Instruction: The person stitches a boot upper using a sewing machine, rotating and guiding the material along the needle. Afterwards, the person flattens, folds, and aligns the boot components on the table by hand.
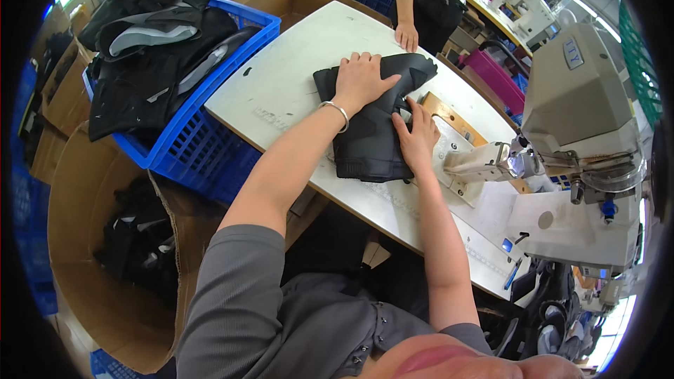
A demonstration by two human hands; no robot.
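A black sewn piece [365,137] lies on the white table by the sewing machine's arm. It looks like stiff folded material with raised panels and a notched far edge; its exact kind I cannot tell. My left hand [363,83], with a bracelet at the wrist, rests flat on its far part, fingers spread. My right hand [419,139] lies at the piece's right edge, thumb and forefinger apart. Between them and the piece shows a small shiny bit, too small to name. The sewing machine [484,161] stands right of my right hand.
A blue crate [203,147] heaped with black and grey pieces [154,49] stands left of the table [281,63]. Below it is a cardboard box [84,224] with dark pieces. Across the table stands a person, one hand [406,36] at its far edge. A pen [512,274] lies near right.
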